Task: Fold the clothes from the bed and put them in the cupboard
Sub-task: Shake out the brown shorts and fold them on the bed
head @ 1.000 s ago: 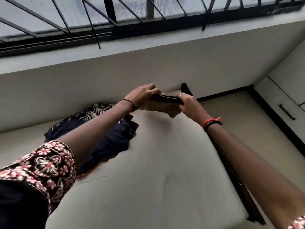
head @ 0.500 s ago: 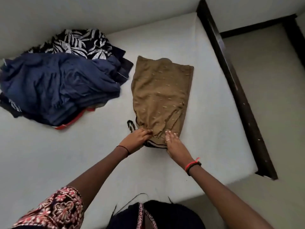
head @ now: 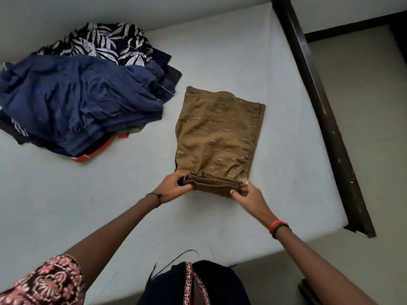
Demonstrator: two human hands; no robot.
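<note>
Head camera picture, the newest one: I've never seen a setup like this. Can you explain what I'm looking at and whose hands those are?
There is no machine here. A person wears a wide-angle camera on the head, so the picture looks forward and down over their own arms. The left hand and the right hand belong to that person.

They stand at a bed with a pale mattress and a dark frame along its right side. In front of them a brown garment lies flat on the mattress. Both hands grip its near edge, which is folded or rolled into a thick band.

Farther left sits a loose pile of clothes. It is mostly dark blue cloth, with a leaf-print piece behind and a bit of red at the bottom.
</note>
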